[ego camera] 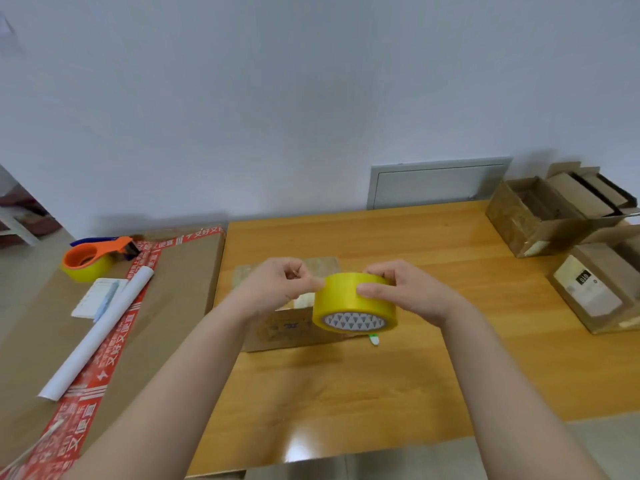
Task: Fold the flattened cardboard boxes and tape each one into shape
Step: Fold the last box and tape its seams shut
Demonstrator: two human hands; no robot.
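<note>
The roll of tape (353,299) is held up just above the small cardboard box (287,327), dead center on the table (346,393). The right hand (412,292) wraps it from 3 o'clock to keep it steady, while the left hand (277,285), fingers curled, pinches at its rim from 9 o'clock, probably hunting for the loose end, though I can't tell if it's caught. The tape dispenser (93,258) sits unused at 10 o'clock on a big carton (180,271), and open boxes (540,216) are parked at 2 o'clock, out of the way.

Pale wall (242,98), grey wall panel (438,183), glossy wooden table (346,393), light floor (20,268).
</note>
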